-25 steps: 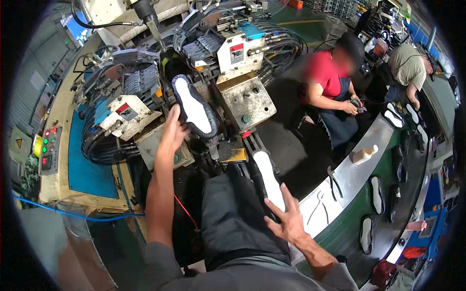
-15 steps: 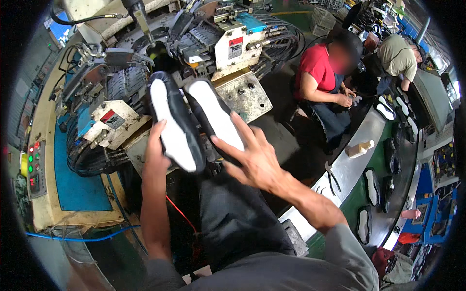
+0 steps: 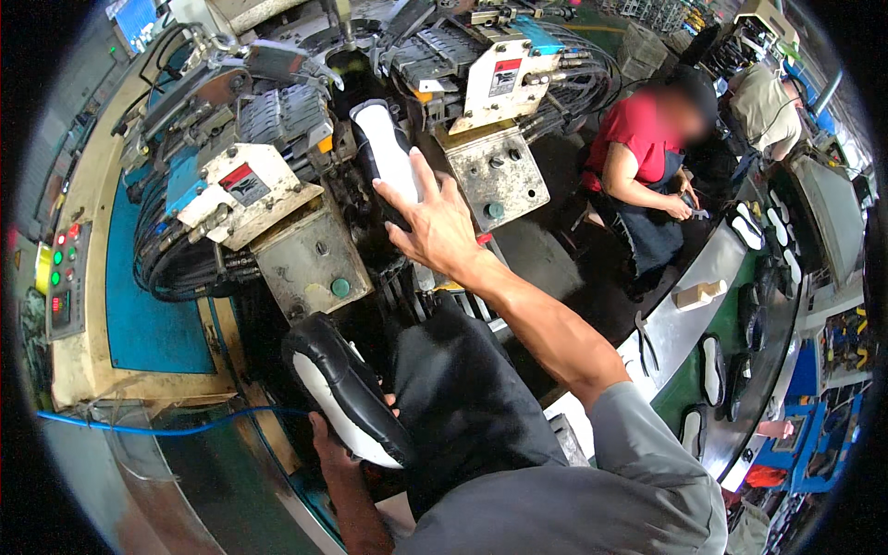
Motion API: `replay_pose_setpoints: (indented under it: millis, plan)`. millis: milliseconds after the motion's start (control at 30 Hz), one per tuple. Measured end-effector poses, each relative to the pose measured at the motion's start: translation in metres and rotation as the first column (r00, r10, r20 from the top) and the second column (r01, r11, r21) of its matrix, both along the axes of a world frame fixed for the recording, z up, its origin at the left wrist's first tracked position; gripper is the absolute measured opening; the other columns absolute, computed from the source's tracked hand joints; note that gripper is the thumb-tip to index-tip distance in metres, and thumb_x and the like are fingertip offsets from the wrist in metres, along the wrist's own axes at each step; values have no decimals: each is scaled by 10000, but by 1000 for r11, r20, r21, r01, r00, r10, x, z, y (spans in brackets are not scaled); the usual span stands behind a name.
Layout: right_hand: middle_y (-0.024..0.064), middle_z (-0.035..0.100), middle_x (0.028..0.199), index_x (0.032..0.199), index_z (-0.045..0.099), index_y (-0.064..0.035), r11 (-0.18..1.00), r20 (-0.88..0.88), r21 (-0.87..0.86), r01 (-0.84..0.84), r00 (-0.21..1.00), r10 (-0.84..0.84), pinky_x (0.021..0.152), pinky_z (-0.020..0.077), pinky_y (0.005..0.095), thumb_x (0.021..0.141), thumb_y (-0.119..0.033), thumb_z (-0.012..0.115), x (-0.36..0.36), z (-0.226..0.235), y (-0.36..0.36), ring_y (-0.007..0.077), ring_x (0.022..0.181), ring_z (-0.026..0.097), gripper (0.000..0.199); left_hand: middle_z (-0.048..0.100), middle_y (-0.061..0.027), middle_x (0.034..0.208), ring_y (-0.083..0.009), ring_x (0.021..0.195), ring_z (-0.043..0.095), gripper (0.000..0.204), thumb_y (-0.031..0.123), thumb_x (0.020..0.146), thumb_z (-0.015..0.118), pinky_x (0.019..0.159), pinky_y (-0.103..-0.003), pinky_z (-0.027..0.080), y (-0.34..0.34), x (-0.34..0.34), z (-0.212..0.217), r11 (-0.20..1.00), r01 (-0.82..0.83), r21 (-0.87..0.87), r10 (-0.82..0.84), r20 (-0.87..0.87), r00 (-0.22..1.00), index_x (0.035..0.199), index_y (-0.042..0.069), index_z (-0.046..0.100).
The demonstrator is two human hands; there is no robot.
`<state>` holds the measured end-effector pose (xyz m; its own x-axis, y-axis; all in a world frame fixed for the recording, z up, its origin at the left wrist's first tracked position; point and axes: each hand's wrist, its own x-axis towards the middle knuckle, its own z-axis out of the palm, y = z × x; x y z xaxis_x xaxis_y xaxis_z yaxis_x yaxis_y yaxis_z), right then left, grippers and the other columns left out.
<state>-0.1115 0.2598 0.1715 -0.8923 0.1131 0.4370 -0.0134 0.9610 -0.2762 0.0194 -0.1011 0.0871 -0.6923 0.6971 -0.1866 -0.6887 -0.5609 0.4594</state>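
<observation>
My right hand (image 3: 435,227) grips one black shoe upper (image 3: 381,139) by its near end, with fingers over its white underside. That shoe's far end points into the gap between the two clamp blocks of the machine (image 3: 319,60). Low at the left, beside my thigh, my left hand (image 3: 340,453) holds the other black shoe upper (image 3: 356,384), tilted with its white underside partly showing. Most of the left fingers are hidden behind that shoe; a few fingertips show along its edge.
At the left stands a control panel (image 3: 65,277) with lit buttons; a blue hose (image 3: 176,427) runs near it. On the right, a conveyor bench (image 3: 684,333) carries pliers (image 3: 645,344), a cream bottle (image 3: 698,295) and several shoes. A co-worker in red (image 3: 638,148) sits beyond.
The shoes were side by side in both hands. My left hand has brought one down beside my thigh; my right hand has moved the other forward between the clamp blocks. The view has shifted.
</observation>
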Motion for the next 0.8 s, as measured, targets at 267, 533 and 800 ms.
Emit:
replay_pose_setpoints:
  millis: [267,533,800]
  plan:
    - [280,431,1622,1570,525,-88,971,-182,218,-97,974,138,1289,328,546,851,-244,810,-1,-19,6,463,1530,393,789,514,-354,1560,-546,1274,648,1028,764,1015,508,1069,-691,540,22,21,-16,991,-26,-130,35,67,997,1697,34,268]
    - [280,509,1554,1528,565,-53,969,-270,240,-52,956,118,1278,344,526,845,-244,818,-76,-11,18,445,1489,446,753,541,-340,1532,-537,1260,656,996,719,1025,505,1080,-665,543,60,9,-17,970,57,-237,-38,83,996,1663,-19,303]
    - [291,581,1480,1474,606,-34,955,-298,295,-16,949,108,1248,376,517,861,-254,788,-170,9,39,447,1434,519,676,594,-332,1440,-538,1232,682,897,572,1026,543,1028,-631,592,80,-15,-52,952,105,-289,-77,107,991,1624,-59,324]
